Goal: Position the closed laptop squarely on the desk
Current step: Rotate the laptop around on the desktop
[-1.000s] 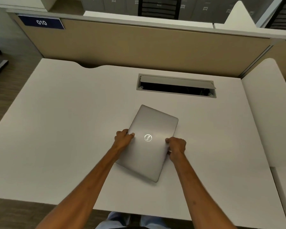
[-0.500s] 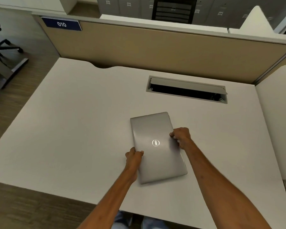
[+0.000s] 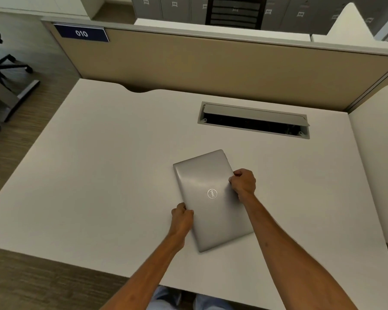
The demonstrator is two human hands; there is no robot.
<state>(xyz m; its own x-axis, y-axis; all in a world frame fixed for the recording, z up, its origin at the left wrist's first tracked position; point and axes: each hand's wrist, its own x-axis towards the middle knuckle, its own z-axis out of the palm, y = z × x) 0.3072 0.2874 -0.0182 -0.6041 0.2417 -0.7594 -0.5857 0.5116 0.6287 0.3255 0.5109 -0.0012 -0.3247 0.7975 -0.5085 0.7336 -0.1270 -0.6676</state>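
A closed silver laptop (image 3: 208,175) with a round logo on its lid lies flat on the white desk (image 3: 99,175), its long sides running away from me and tilted a little to the left. My left hand (image 3: 181,218) grips its left long edge near the front. My right hand (image 3: 243,182) grips the right long edge further back. Both hands have their fingers curled over the edges.
An open cable hatch (image 3: 253,119) is set into the desk behind the laptop. A beige partition (image 3: 211,68) with a "010" label (image 3: 82,33) closes the far side. A white side panel (image 3: 376,153) stands at the right. An office chair base (image 3: 7,66) stands on the floor at left.
The laptop has turned counter-clockwise under my hands, from leaning right to leaning left. My left hand came toward me and my right hand went away. The view has shifted.
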